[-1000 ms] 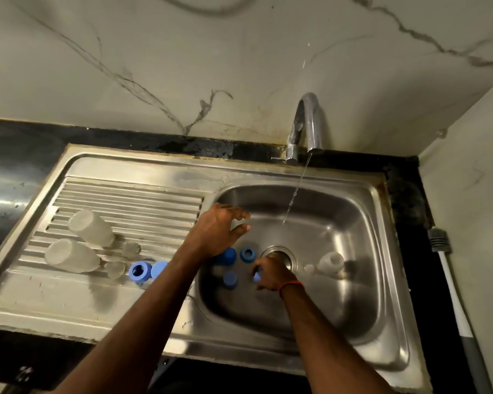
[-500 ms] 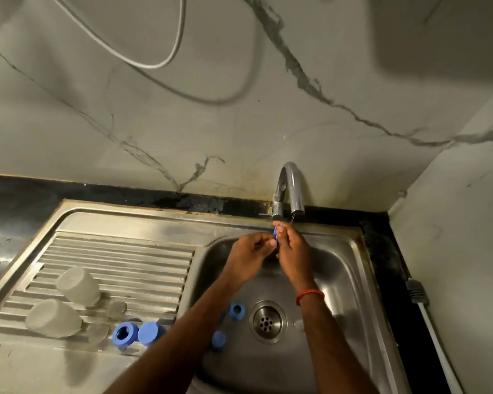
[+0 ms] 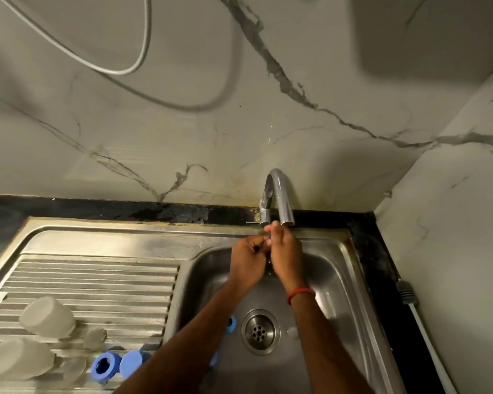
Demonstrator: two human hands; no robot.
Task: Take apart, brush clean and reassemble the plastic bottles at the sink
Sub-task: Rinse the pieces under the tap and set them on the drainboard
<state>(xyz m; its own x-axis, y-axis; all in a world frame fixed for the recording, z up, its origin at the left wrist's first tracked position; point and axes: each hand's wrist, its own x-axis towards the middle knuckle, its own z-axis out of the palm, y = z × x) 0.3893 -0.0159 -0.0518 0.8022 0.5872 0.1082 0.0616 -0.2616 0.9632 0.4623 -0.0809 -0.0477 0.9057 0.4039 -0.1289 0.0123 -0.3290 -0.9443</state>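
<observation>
My left hand (image 3: 246, 261) and my right hand (image 3: 286, 251) meet just under the tap spout (image 3: 285, 214), above the sink basin (image 3: 345, 285). Their fingers are curled together round a small blue bottle part that is almost wholly hidden between them. Water drips below the hands. Two translucent bottle bodies (image 3: 47, 317) (image 3: 17, 362) lie on the ribbed drainboard (image 3: 97, 280). Beside them are a blue ring (image 3: 102, 366), a blue cap (image 3: 131, 362) and small clear pieces (image 3: 96, 336). A blue ring (image 3: 231, 324) and another blue piece (image 3: 214, 359) lie in the basin, partly behind my left forearm.
The drain (image 3: 260, 331) sits mid-basin with a small clear piece (image 3: 292, 332) to its right. A white-handled brush (image 3: 409, 294) lies on the black counter at the right. Marble walls close in behind and to the right. A white hose (image 3: 120, 71) hangs on the back wall.
A second ago my right hand was picking a blue part off the basin floor. Both hands rose to the spout with it, and since then they have closed tighter round it.
</observation>
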